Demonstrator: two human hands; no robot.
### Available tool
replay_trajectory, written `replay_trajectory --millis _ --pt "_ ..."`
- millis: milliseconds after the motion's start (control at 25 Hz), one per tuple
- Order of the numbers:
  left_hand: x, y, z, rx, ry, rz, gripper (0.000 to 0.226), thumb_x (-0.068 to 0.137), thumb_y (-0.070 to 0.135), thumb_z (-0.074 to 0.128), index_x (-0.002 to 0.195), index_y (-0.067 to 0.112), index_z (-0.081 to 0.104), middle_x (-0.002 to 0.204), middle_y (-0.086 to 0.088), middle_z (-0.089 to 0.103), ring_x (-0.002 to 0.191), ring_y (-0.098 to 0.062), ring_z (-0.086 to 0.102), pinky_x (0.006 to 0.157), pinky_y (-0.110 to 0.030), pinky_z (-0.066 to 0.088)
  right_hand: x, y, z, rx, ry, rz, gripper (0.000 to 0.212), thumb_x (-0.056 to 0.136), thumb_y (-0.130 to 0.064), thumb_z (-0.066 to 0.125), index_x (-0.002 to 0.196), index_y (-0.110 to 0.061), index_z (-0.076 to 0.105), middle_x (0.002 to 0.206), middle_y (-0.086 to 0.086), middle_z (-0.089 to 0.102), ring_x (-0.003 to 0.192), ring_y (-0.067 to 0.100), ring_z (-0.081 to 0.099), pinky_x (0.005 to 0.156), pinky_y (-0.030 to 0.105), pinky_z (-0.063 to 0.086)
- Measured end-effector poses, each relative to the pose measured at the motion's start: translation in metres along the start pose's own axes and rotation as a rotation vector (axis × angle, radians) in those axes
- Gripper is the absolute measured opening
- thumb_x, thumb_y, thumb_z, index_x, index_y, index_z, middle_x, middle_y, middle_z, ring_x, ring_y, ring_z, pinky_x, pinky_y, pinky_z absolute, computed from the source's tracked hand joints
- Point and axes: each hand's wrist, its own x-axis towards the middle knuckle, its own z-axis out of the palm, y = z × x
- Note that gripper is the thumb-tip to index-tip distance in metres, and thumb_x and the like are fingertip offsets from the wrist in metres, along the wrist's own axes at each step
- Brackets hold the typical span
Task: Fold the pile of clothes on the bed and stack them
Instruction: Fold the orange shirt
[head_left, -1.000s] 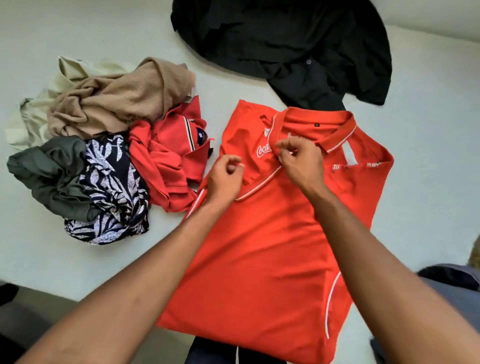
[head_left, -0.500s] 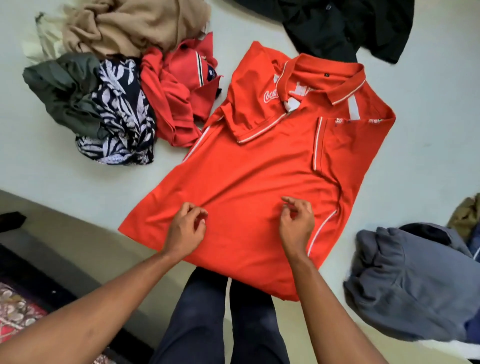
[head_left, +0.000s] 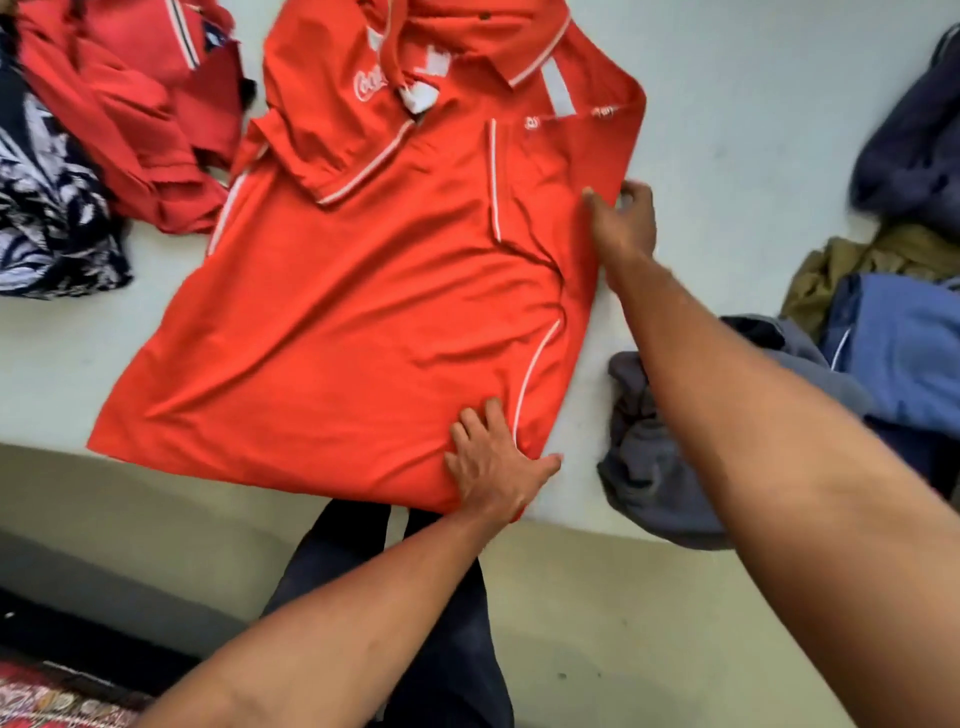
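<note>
Across the middle of the frame the orange polo shirt (head_left: 363, 312) lies spread on the bed (head_left: 753, 130) — thin, limp knit, likely light and quick to slide. The left hand (head_left: 493, 467) presses flat, fingers spread, on its lower right hem; the right hand (head_left: 623, 221) pinches the right side edge — probably the best hold for folding inward.

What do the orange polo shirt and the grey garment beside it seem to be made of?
Orange polo shirt: probably smooth synthetic knit, slight sheen, soft shallow wrinkles. Grey garment: likely thicker fleece or sweatshirt cotton, matte, bulky rounded folds.
</note>
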Motion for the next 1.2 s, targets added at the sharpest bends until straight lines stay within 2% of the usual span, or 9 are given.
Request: replay_trajectory --millis 120,240,360,480,600,720,840,1040,1200 --pt "-0.011 -0.004 0.014 0.107 0.058 0.038 0.096 0.060 0.051 0.077 0.141 0.026 0.033 0.123 -0.003 0.041 0.112 -0.026 0.044 0.087 -0.046 0.046 0.010 -0.010 0.004 -0.060 -0.025 -0.084 0.047 0.088 -0.039 0.069 0.128 -0.016 0.057 0.124 0.000 0.067 0.117 0.021 0.062 0.094 0.027 0.045" --pt "-0.009 -0.021 0.006 0.075 0.073 0.112 0.082 0.069 0.012 0.068 0.144 0.023 0.037 0.123 -0.003 0.043 0.111 -0.025 0.043 0.089 -0.043 0.046 0.013 -0.009 0.004 -0.093 -0.054 -0.120 0.038 0.087 -0.035 0.066 0.120 -0.016 0.062 0.119 0.001 0.069 0.112 0.022 0.064 0.093 0.028 0.048" --pt "0.003 -0.047 -0.018 -0.259 -0.020 0.203 0.054 0.062 -0.007 0.050 0.111 0.013 0.058 0.100 -0.006 0.055 0.094 -0.033 0.054 0.074 -0.033 0.043 0.011 -0.013 0.002 0.043 -0.055 -0.126 0.025 0.082 -0.030 0.064 0.104 -0.020 0.068 0.102 -0.003 0.072 0.098 0.017 0.067 0.092 0.032 0.053" --pt "0.011 -0.080 -0.047 -0.597 -0.181 0.005 0.031 0.066 -0.002 0.046 0.087 0.013 0.064 0.072 -0.008 0.063 0.062 -0.034 0.064 0.047 -0.033 0.047 0.005 -0.026 0.003 0.294 -0.004 -0.073 0.004 0.082 -0.023 0.065 0.080 -0.020 0.068 0.080 -0.009 0.069 0.075 0.009 0.063 0.078 0.030 0.054" --pt "0.009 -0.140 -0.080 -0.587 -0.278 -0.104 0.025 0.072 -0.008 0.056 0.075 0.013 0.070 0.064 0.000 0.066 0.059 -0.023 0.064 0.052 -0.032 0.054 -0.015 -0.060 0.013 0.434 0.021 0.004 0.021 0.087 -0.016 0.066 0.066 -0.017 0.064 0.064 -0.011 0.060 0.059 0.005 0.050 0.065 0.026 0.045" --pt "0.014 -0.203 -0.118 -0.418 -0.207 -0.194 0.033 0.077 -0.010 0.050 0.065 0.017 0.063 0.073 -0.002 0.067 0.079 -0.026 0.067 0.065 -0.030 0.045 -0.034 -0.099 0.036 0.421 0.005 -0.045 0.019 0.084 -0.020 0.066 0.065 -0.019 0.065 0.059 -0.016 0.059 0.058 0.005 0.051 0.065 0.029 0.047" --pt "0.030 -0.246 -0.157 -0.410 -0.137 -0.251 0.033 0.083 -0.011 0.045 0.076 0.015 0.065 0.089 -0.018 0.073 0.093 -0.036 0.068 0.069 -0.030 0.040 -0.059 -0.157 0.076 0.368 -0.021 -0.178 0.021 0.086 -0.019 0.064 0.066 -0.022 0.062 0.064 -0.018 0.060 0.063 0.001 0.054 0.071 0.028 0.050" --pt "0.063 -0.308 -0.212 -0.424 -0.074 -0.278 0.030 0.084 -0.013 0.042 0.086 -0.003 0.070 0.088 -0.025 0.070 0.086 -0.038 0.068 0.064 -0.033 0.038 -0.078 -0.233 0.171 0.209 -0.077 -0.320 0.014 0.087 -0.028 0.057 0.083 -0.023 0.069 0.085 -0.012 0.072 0.083 0.007 0.064 0.083 0.029 0.053" --pt "0.094 -0.360 -0.247 -0.294 -0.012 -0.346 0.033 0.087 -0.001 0.047 0.104 0.008 0.074 0.108 -0.024 0.071 0.104 -0.038 0.066 0.082 -0.038 0.049 -0.046 -0.244 0.240 0.076 -0.208 -0.352 0.043 0.080 -0.035 0.050 0.108 -0.012 0.073 0.100 0.002 0.076 0.086 0.011 0.064 0.088 0.041 0.057"
